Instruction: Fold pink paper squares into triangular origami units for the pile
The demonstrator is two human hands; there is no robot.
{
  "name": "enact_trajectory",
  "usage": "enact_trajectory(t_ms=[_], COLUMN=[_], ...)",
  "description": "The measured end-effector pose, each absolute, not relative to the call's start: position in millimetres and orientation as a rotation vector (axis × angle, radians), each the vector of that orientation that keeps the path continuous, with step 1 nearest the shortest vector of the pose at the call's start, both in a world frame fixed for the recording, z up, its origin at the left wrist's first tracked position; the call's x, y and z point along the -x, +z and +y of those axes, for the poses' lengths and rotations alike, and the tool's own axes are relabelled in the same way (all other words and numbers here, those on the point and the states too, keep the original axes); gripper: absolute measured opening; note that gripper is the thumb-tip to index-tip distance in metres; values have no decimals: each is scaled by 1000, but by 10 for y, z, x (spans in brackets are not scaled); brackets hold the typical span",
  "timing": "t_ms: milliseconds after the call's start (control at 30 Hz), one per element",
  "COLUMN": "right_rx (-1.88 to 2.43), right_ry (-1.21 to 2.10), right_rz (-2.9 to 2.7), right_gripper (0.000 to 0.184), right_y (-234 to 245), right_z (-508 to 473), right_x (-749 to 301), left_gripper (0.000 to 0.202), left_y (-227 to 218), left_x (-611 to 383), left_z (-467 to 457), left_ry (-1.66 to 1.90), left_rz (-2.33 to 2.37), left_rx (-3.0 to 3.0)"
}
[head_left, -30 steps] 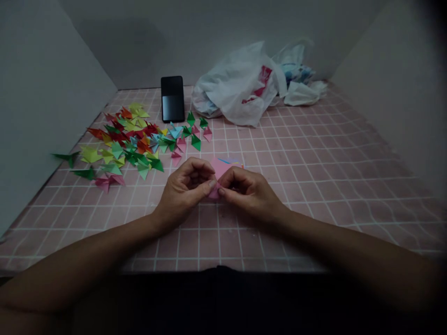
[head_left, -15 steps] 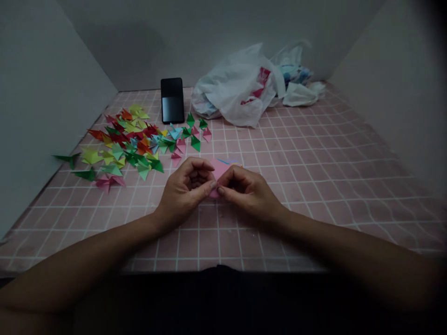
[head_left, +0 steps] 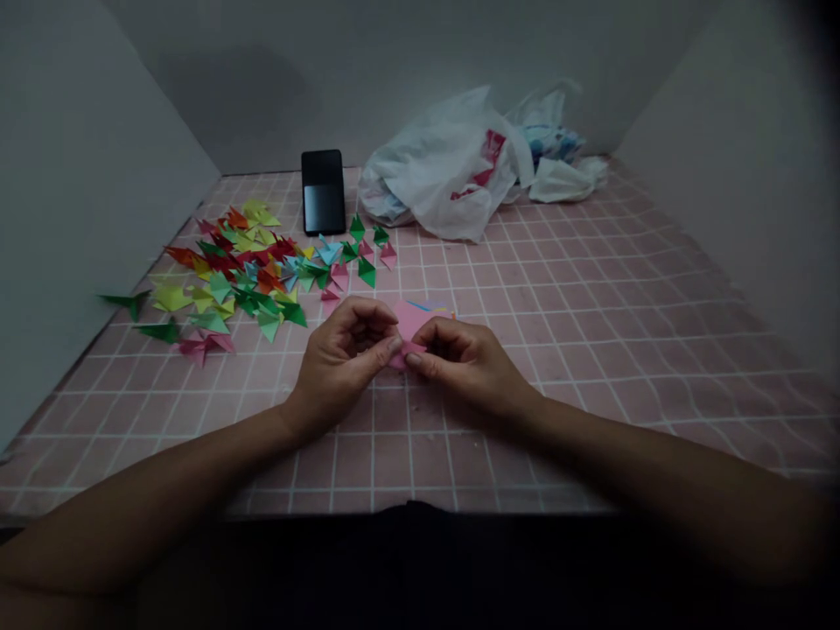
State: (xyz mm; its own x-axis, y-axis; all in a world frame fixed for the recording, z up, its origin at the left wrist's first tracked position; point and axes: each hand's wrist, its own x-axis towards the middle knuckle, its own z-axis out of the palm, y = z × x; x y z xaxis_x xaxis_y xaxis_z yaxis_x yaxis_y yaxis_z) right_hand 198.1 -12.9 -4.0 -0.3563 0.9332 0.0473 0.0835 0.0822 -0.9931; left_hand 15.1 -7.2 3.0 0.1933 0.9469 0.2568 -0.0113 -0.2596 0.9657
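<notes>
A small folded piece of pink paper (head_left: pixel 402 357) is pinched between my two hands, low over the table. My left hand (head_left: pixel 347 350) grips its left side between thumb and fingers, the other fingers curled. On its right side, my right hand (head_left: pixel 459 352) holds it with thumb and index finger. Just beyond my fingers lies a stack of coloured paper sheets (head_left: pixel 420 312), pink on top with blue and orange edges showing. My hands partly cover both the folded piece and the stack.
Many folded paper cranes (head_left: pixel 262 271) in red, yellow, green, blue and pink spread over the left of the pink checked tablecloth (head_left: pixel 557 297). Behind them a black phone (head_left: pixel 323 192) lies near the wall. A crumpled white plastic bag (head_left: pixel 446 166) and a white cloth-like bundle (head_left: pixel 568 179) rest at the back.
My fingertips have shifted slightly apart on the pink paper, and more of its folded edge shows between them. The surrounding things stay in place.
</notes>
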Motion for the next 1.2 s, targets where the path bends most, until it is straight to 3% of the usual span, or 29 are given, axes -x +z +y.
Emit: enact_trajectory(t_ms=[433, 800, 933, 1033, 1200], right_rx=[1032, 1056, 1039, 1035, 1051], right_ry=[1248, 993, 1293, 1534, 1608], right_rz=[-1674, -1881, -1648, -1508, -1461], right_gripper=[16, 12, 13, 25, 31], right_y=[3, -6, 9, -3, -37], right_z=[-135, -76, -82, -89, -106], right_x=[-2012, -2045, -2029, -2004, -1990], left_gripper=[19, 17, 19, 16, 16], left_y=[32, 192, 189, 168, 156], left_x=[-124, -52, -51, -59, -66], left_z=[-26, 48, 12, -15, -31], left_ry=[1205, 710, 773, 816, 870], left_rz=[949, 1154, 1132, 1091, 1057], left_rx=[-1528, -1688, -1739, -1767, -1740])
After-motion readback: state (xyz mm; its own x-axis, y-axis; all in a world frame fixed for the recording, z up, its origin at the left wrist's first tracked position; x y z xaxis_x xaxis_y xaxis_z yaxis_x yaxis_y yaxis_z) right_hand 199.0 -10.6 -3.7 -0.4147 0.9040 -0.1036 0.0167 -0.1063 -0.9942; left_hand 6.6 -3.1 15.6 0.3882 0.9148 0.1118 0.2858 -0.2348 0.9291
